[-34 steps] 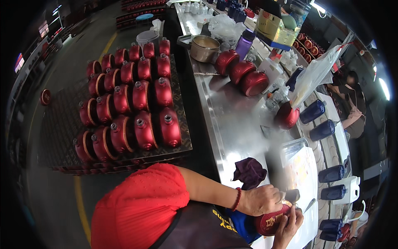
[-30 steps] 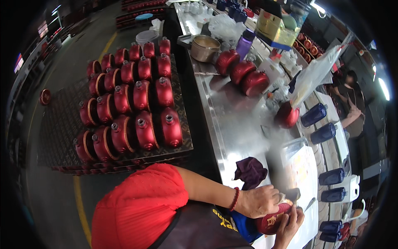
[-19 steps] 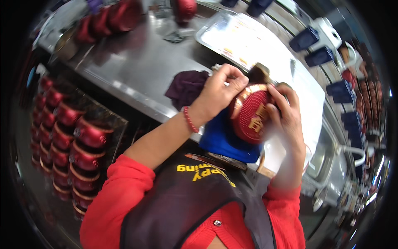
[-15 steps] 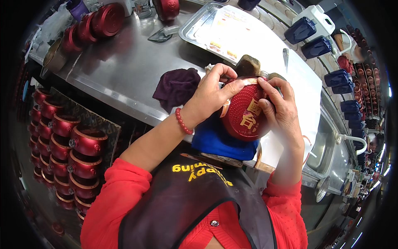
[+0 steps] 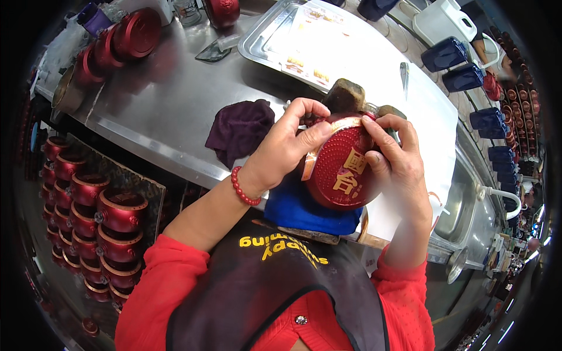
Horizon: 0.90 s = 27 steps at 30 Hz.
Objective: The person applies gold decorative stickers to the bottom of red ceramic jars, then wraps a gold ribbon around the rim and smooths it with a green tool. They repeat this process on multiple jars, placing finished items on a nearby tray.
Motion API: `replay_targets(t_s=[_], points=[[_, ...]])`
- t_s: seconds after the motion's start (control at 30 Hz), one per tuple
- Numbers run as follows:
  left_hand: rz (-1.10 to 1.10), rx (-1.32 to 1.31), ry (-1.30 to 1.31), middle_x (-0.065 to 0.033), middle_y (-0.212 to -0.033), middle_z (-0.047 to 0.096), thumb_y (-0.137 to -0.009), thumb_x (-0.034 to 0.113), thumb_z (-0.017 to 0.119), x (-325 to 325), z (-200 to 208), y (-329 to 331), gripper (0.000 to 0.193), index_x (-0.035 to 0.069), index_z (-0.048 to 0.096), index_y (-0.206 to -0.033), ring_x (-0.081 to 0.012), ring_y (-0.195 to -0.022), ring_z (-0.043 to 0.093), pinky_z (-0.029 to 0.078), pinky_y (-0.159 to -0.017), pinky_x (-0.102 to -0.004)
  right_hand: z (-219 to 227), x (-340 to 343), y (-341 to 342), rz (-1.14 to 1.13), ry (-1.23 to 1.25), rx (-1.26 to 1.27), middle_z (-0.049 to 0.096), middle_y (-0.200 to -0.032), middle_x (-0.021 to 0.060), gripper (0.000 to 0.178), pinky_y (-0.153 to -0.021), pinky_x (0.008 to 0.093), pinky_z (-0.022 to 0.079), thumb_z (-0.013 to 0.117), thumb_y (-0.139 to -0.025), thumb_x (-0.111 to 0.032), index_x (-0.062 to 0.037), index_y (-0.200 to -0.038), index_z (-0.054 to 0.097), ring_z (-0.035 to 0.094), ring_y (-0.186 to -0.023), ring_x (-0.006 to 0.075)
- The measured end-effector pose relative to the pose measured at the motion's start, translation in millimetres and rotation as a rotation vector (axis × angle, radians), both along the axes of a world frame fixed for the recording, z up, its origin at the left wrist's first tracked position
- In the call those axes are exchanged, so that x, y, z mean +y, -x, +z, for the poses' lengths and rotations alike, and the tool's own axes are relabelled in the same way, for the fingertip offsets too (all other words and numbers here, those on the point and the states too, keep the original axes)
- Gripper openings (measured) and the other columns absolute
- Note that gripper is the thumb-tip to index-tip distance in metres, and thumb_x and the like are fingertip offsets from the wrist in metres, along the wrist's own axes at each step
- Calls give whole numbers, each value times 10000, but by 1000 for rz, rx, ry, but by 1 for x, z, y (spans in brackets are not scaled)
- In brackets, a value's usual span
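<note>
A red, round, drum-shaped bottle (image 5: 336, 167) with a studded face and gold lettering is tilted between my hands, over a blue cloth pad (image 5: 310, 205). Along its upper rim curves a pale gold decal strip (image 5: 345, 123); another piece (image 5: 308, 165) shows at its left edge. My left hand (image 5: 293, 137) holds the bottle's upper left, thumb pressed by the strip and fingertips partly hidden behind. Closed on the upper right side is my right hand (image 5: 398, 149), index fingertip on the strip's end and thumb against the face. A crumpled purple cloth (image 5: 239, 130) lies left of my left hand.
Beyond the bottle stand brownish blocks (image 5: 343, 96) and a metal tray (image 5: 257, 44) bearing white decal sheets. Red drum-shaped pieces are stacked at left (image 5: 120, 234) and far left (image 5: 137, 32). Dark blue containers (image 5: 445, 52) line the right, beside a sink (image 5: 459, 210).
The bottle has turned slightly and its face shows more fully. More of the strip at the upper rim is visible. My hands keep nearly the same hold; the view has shifted a little.
</note>
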State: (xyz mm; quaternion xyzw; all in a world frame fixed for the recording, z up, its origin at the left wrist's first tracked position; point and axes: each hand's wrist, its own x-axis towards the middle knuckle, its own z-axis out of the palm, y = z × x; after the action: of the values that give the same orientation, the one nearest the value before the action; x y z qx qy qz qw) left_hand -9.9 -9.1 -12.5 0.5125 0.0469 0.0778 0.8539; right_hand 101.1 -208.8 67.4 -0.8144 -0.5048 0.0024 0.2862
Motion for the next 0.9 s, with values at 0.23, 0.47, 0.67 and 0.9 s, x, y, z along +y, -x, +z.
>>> replay_targets(t_s=[0.23, 0.47, 0.67, 0.9], points=[[-45, -115, 14, -110, -1382, 543, -1052, 295, 617, -1, -10, 17, 592, 24, 347, -1504, -172, -1293, 532, 429, -1105, -335, 4, 1, 3, -15, 22, 60, 579, -1218, 133, 435, -984, 415, 491, 733, -891, -86, -87, -1323, 686, 564, -1141, 315], [-30, -137, -143, -123, -1555, 341, -1022, 295, 662, -5, -22, 31, 782, 13, 221, -1602, -216, -1423, 407, 327, -1195, -379, 2, 3, 3, 7, 23, -9, 580, -1216, 147, 391, -974, 417, 486, 717, -920, -108, -56, -1306, 684, 583, -1124, 326], [9, -191, -247, -132, -1556, 351, -1029, 332, 644, -5, -28, 31, 794, -14, 215, -1600, -223, -1444, 372, 300, -1205, -380, 1, 3, 3, 8, 20, -8, 579, -1212, 146, 380, -966, 418, 492, 712, -931, -119, -53, -1304, 685, 588, -1119, 326], [66, -173, -156, -133, -1497, 449, -1080, 379, 535, -7, -15, 25, 634, -28, 355, -1533, -186, -1384, 437, 335, -1173, -356, 1, 3, 4, -6, 27, -6, 583, -1221, 144, 380, -977, 418, 487, 716, -921, -110, -60, -1297, 692, 585, -1128, 322]])
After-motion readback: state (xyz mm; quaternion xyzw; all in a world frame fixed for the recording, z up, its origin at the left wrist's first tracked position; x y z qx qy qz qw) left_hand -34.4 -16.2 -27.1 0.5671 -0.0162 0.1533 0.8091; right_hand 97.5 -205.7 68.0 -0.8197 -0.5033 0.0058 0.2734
